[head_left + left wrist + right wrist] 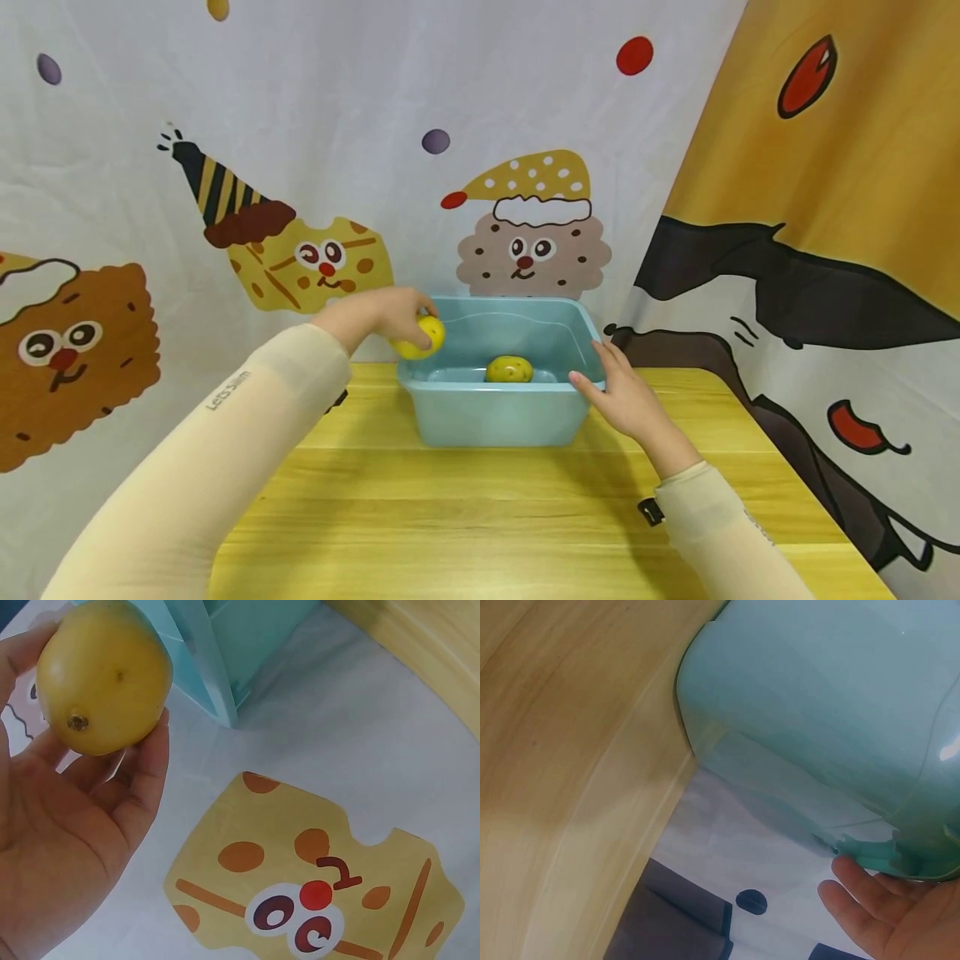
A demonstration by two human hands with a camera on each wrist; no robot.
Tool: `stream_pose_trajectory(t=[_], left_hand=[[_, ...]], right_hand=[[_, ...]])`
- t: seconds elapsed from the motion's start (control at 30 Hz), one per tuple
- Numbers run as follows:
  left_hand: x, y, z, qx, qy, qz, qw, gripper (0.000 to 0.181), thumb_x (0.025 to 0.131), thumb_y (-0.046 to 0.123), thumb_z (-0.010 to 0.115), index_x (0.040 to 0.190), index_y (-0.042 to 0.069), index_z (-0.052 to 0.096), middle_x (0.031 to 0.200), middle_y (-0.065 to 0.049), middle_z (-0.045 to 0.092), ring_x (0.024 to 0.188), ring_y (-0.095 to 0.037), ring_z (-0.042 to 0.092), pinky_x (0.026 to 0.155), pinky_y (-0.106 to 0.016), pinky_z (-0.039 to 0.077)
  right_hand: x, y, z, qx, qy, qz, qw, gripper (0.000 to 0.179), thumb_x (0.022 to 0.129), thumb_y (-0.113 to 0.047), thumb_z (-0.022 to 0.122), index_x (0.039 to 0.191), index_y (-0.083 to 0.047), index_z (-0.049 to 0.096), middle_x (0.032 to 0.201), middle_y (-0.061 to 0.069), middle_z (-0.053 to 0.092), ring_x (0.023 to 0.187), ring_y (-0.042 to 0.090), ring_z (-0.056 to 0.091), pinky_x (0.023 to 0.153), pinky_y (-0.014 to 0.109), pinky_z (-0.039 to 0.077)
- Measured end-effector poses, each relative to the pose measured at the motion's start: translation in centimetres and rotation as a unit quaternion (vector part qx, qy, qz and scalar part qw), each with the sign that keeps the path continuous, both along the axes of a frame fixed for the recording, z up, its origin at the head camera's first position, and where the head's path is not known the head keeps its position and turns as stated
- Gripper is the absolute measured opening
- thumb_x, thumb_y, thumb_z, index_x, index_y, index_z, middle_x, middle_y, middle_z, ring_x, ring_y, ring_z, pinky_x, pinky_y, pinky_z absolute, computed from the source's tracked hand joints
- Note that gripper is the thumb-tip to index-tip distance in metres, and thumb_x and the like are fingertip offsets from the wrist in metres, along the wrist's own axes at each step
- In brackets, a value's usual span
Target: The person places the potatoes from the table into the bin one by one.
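A smooth yellow fruit (pixel 105 682) with a brown stem spot is in my left hand (pixel 400 317), gripped between thumb and fingers. This hand is over the left rim of a light blue plastic tub (pixel 498 417). Inside the tub, a second yellow, dark-speckled fruit or potato (pixel 509 369) lies on the bottom. At the tub's front right corner my right hand (pixel 626 398) touches the rim, thumb across the front edge and fingers along the right side. From the right wrist, its loosely extended fingers (pixel 859 889) show beside the tub's outer wall; the thumb is hidden there.
The tub stands near the back of a wooden table (pixel 450 525). Directly behind the table hangs a white cloth (pixel 360 100) printed with cartoon biscuits and cheese. On the underside of the right wrist a small black clip (pixel 651 511) shows.
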State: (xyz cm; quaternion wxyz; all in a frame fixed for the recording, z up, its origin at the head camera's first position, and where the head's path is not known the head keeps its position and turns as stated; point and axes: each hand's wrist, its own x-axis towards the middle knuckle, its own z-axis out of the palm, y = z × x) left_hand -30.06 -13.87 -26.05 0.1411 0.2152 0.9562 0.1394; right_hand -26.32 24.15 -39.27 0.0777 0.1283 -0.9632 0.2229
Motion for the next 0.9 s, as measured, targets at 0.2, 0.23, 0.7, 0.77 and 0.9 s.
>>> stream_pose_trajectory(t=[0.2,0.23,0.7,0.77,0.9], left_hand=[[-0.4,0.7,0.0,-0.022,-0.014,-0.002,0.9996,0.063,0.085,0.028,0.071,0.142,0.006,0.054,0.138,-0.015,0.055,0.113,-0.031,0.051,0.096,-0.043,0.048],[-0.5,0.9,0.0,-0.024,-0.019,-0.002,0.9995,0.063,0.086,0.028,0.072,0.142,0.006,0.054,0.139,-0.015,0.054,0.113,-0.031,0.051,0.096,-0.043,0.048],[-0.5,1.7,0.8,-0.063,-0.046,0.005,0.9969,0.061,0.084,0.035,0.072,0.139,0.013,0.057,0.135,-0.010,0.055,0.114,-0.030,0.051,0.096,-0.045,0.047],[-0.5,1.7,1.0,-0.068,-0.049,0.006,0.9964,0.061,0.084,0.036,0.072,0.139,0.013,0.058,0.134,-0.009,0.055,0.115,-0.030,0.050,0.097,-0.046,0.046],[-0.5,1.8,1.2,-0.078,-0.055,0.005,0.9954,0.060,0.084,0.038,0.072,0.138,0.013,0.058,0.133,-0.009,0.056,0.116,-0.030,0.050,0.100,-0.046,0.045]], right_hand=[[0.0,0.0,0.0,-0.001,0.002,-0.001,1.0000,0.090,0.099,-0.065,0.043,0.160,-0.004,0.018,0.164,0.023,0.014,0.138,0.051,0.036,0.103,0.071,0.034],[0.0,0.0,0.0,-0.001,0.001,-0.001,1.0000,0.090,0.099,-0.065,0.043,0.160,-0.004,0.019,0.164,0.023,0.013,0.138,0.051,0.036,0.103,0.071,0.034],[0.1,-0.1,-0.1,-0.001,0.003,0.000,1.0000,0.088,0.099,-0.064,0.043,0.159,-0.004,0.019,0.164,0.023,0.013,0.138,0.050,0.037,0.104,0.070,0.035],[0.0,-0.1,-0.2,-0.001,0.003,0.000,1.0000,0.088,0.099,-0.064,0.043,0.159,-0.004,0.019,0.164,0.023,0.013,0.137,0.050,0.038,0.104,0.069,0.035],[0.0,0.0,-0.2,0.000,0.003,-0.001,1.0000,0.089,0.099,-0.065,0.043,0.160,-0.005,0.019,0.164,0.022,0.013,0.137,0.050,0.038,0.104,0.070,0.035]])
